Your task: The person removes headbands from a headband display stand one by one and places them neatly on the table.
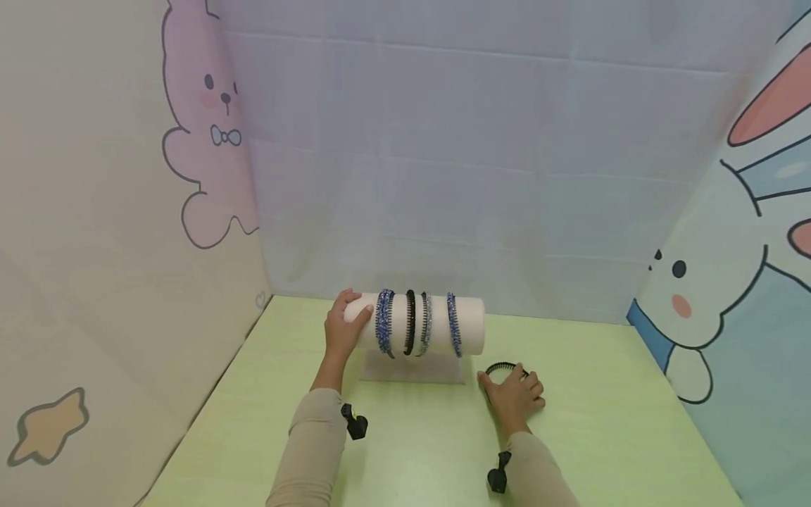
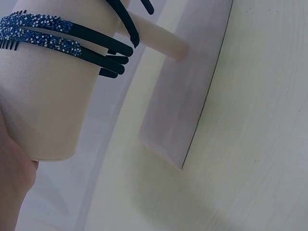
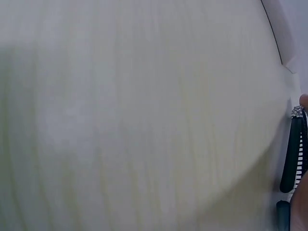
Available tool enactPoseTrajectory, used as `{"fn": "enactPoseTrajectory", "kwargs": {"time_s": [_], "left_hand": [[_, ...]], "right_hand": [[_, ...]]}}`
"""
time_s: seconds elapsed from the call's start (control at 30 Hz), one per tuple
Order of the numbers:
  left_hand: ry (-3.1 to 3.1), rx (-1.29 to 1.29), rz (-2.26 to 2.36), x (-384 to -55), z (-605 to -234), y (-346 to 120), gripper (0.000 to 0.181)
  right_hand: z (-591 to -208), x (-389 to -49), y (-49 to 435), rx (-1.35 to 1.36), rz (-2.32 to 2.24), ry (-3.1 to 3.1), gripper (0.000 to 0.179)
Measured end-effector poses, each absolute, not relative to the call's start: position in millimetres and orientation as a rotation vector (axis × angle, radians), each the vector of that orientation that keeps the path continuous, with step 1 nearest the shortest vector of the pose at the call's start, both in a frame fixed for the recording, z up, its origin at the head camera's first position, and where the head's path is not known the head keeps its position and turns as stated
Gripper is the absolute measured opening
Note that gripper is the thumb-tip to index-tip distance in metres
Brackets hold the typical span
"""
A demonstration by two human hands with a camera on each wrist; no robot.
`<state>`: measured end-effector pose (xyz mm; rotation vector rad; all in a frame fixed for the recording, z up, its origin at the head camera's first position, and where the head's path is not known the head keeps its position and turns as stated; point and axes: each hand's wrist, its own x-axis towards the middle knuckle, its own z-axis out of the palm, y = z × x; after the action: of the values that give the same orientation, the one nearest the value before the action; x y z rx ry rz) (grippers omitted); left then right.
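Observation:
A white cylindrical headband stand [image 1: 472, 325] lies lengthwise on a pale flat base [image 1: 412, 369]. My left hand [image 1: 342, 329] grips its left end, thumb on the near side. Round the cylinder sit several toothed headbands: a close pair of blue glittery headbands [image 1: 382, 324], a black headband [image 1: 410, 322], a silver glittery headband [image 1: 427, 324] and another blue glittery headband [image 1: 453, 325]. To the right of the stand, my right hand [image 1: 514, 401] holds a dark toothed headband [image 3: 290, 156] low over the table. Silver glitter shows on it in the right wrist view; the palm hides part of it.
The stand is on a light yellow-green table [image 1: 418, 451]. A pale cloth wall [image 1: 456, 176] closes off the back, and printed cloth walls rise at the left and right sides. Each wrist carries a small black device [image 1: 356, 424].

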<state>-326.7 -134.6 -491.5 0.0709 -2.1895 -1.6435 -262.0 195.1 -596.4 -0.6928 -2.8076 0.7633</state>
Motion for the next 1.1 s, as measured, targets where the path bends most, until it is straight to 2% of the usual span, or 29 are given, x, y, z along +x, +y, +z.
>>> {"fn": "enactPoseTrajectory", "kwargs": {"time_s": [1.1], "left_hand": [[-2.177,0.031,-1.663,-322.1,-490.5,-137.6,0.036]], "right_hand": [[-582.3,-246.1,213.8,-0.606,0.9,-2.842,0.103]]}}
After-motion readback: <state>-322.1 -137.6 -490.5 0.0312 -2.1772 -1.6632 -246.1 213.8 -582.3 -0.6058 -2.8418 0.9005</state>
